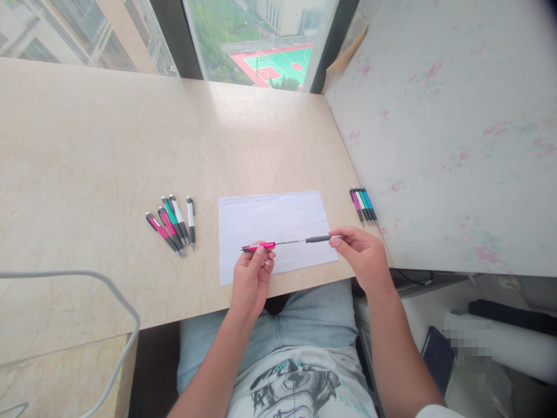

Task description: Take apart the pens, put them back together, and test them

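Note:
My left hand [252,274] pinches the pink barrel [259,247] of a ballpoint pen that is pulled apart. My right hand [362,253] holds the tip end of the black grip section [317,238]. A thin refill with a spring [290,242] spans the gap between the two halves. Both hands hover just above a white sheet of paper [270,220] with faint writing along its top edge, lying on the beige stone desk [108,157].
Several assembled pens [173,223] in pink, green and white lie left of the paper. Another small bunch of pens [364,204] lies at the right, against the floral wall covering [444,128]. A grey cable [108,284] loops over the desk's left front. A window is behind the desk.

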Motion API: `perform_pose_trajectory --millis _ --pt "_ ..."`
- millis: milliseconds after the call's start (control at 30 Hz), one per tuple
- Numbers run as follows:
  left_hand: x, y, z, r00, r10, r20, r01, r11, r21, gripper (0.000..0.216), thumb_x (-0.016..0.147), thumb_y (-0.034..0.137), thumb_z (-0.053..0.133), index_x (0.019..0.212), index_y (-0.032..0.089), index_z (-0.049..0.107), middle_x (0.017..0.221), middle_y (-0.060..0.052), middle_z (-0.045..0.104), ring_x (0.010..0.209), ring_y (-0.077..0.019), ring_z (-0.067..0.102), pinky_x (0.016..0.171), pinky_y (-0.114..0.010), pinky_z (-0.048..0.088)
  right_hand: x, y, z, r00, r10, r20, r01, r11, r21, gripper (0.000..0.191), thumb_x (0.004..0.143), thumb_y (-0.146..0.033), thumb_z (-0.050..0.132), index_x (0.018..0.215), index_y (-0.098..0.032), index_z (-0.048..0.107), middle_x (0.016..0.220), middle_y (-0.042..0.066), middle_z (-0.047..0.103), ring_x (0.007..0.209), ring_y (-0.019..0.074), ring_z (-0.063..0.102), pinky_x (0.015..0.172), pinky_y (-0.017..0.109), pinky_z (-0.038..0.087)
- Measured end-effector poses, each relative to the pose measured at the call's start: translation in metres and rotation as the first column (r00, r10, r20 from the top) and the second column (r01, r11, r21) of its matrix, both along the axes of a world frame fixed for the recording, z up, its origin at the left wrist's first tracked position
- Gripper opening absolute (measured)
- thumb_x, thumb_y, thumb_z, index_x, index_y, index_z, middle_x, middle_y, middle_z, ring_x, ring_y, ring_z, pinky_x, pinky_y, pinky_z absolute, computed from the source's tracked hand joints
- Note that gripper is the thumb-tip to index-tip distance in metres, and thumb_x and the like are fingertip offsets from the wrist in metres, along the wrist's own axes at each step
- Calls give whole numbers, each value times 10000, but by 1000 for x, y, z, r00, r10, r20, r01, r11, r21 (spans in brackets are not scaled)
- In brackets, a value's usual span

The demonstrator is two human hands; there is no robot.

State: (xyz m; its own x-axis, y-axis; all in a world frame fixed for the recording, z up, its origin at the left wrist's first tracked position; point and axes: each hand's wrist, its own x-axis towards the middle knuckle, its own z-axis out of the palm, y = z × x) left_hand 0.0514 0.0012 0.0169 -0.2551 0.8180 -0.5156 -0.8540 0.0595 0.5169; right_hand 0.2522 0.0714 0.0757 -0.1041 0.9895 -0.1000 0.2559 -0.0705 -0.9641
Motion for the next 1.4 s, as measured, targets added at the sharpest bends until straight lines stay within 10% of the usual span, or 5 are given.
perform_pose_trajectory --millis 967,1267,1400 --pt "10 -5 7 991 -103 -87 107 994 36 189 778 253 763 926 148 712 842 -46 698 736 -95 624 638 -182 483 -27 -12 -2 977 176 120 -179 984 16 157 822 -331 688 912 -216 743 885 46 721 807 186 649 733 298 536" --pt "10 -5 9 987 -121 -109 125 992 30 192 764 264 771 901 141 717 823 -60 710 714 -107 624 632 -207 479 -29 -12 3 915 197 353 -247 964 100 430 931 -426 539 572 -194 579 570 7 588 568 141 534 582 284 410" --pt "10 -5 7 988 -102 -116 105 994 19 189 760 257 774 894 137 715 801 -53 700 705 -103 615 626 -206 476 -29 -11 3 917 258 305 -296 951 85 212 912 -396 570 867 -206 652 825 30 679 731 165 612 636 271 455"
